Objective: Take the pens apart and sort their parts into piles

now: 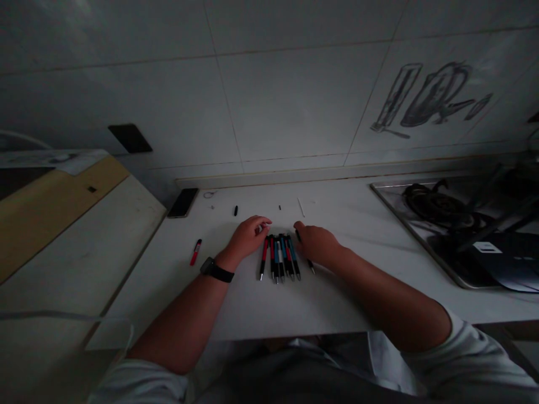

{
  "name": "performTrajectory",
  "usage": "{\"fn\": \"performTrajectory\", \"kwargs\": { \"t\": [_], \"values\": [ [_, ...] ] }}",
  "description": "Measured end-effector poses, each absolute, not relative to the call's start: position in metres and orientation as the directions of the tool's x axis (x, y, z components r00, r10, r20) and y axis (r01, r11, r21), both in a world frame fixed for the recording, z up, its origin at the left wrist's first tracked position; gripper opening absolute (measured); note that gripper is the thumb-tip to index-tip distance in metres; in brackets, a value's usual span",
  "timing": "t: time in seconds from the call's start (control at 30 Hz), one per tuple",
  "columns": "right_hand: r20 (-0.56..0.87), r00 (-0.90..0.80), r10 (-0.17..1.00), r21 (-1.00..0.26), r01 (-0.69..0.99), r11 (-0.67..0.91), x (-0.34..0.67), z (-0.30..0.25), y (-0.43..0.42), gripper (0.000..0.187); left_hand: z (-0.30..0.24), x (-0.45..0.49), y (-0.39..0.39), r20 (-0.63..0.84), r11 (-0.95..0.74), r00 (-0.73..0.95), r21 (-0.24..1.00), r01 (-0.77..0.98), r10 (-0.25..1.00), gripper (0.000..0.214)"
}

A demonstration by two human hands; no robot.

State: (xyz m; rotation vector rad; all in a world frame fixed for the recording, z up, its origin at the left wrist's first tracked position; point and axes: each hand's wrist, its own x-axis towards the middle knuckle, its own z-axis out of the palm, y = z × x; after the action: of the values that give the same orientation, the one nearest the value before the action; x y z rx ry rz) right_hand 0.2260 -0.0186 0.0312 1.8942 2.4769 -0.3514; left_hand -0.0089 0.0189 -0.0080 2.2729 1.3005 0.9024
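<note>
Several click pens (280, 258) with red, blue, white and black barrels lie side by side on the white counter, metal tips towards me. My left hand (249, 234), with a black watch on its wrist, is just above the row's left end. Its fingers are curled in a pinch, with a small pale spot between them that I cannot make out. At the row's right side, my right hand (315, 242) is closed around a dark pen (310, 266), whose tip points towards me. The hand covers the pen's middle.
Beyond my hands lie a black cap-like piece (236, 210), a tiny dark piece (280, 207) and a thin white stick (301, 207). A red marker (196, 252) and a phone (183, 202) lie left. A gas stove (438, 224) stands right; a tiled wall (286, 106) closes the back.
</note>
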Motion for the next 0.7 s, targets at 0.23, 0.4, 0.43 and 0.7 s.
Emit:
{"fn": "performTrajectory", "kwargs": {
  "t": [0.23, 0.4, 0.43, 0.7],
  "values": [
    [0.169, -0.49, 0.855, -0.48, 0.717, 0.506, 0.232, 0.012, 0.003, 0.033, -0.004, -0.007, 0.016, 0.405, -0.55, 0.372, 0.61, 0.571, 0.835, 0.043],
    [0.29, -0.544, 0.788, -0.508, 0.61, 0.608, 0.228, 0.002, 0.004, 0.027, 0.001, -0.005, 0.014, 0.355, -0.586, 0.472, 0.574, 0.572, 0.807, 0.016],
    [0.302, -0.536, 0.789, -0.52, 0.601, 0.607, 0.228, 0.001, 0.004, 0.028, 0.002, -0.004, 0.014, 0.356, -0.592, 0.478, 0.566, 0.574, 0.803, 0.011],
    [0.323, -0.329, 0.887, -0.662, 0.591, 0.46, 0.244, -0.007, 0.026, 0.029, -0.001, -0.014, 0.021, 0.512, -0.546, 0.232, 0.634, 0.548, 0.827, 0.009]
  ]
}}
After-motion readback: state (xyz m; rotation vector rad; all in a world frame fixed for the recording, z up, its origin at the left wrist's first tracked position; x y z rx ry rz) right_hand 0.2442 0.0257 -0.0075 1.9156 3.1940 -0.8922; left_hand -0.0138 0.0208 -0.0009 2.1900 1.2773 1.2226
